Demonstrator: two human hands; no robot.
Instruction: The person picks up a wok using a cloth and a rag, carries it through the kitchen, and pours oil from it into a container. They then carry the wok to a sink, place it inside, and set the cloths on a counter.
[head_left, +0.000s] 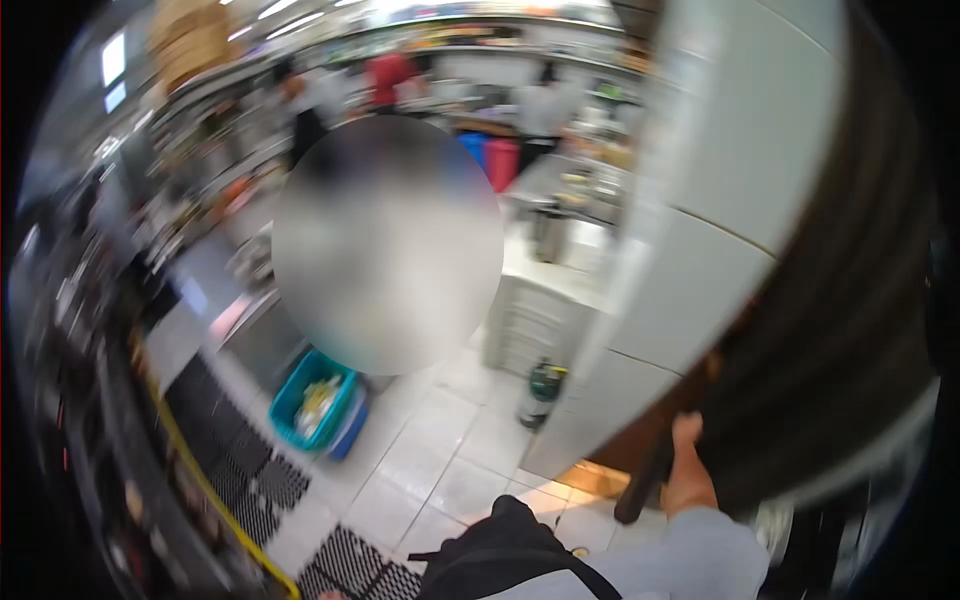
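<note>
My right hand (687, 428) is at the end of my outstretched arm, its fingers closed round a dark bar (645, 480) with a rounded lower end. Motion blur hides what kind of bar it is. Beside it rises a large dark brown, blurred surface (830, 330). Only a sliver of my left hand (333, 595) shows at the bottom edge, and its fingers are hidden.
A white tiled pillar (700, 230) stands to the right. A teal bin (300, 430) with waste sits on the floor, near black mats (225, 430). A green bottle-shaped container (541, 390) stands by the counter (560, 270). People work at the back; a blurred circle hides the middle.
</note>
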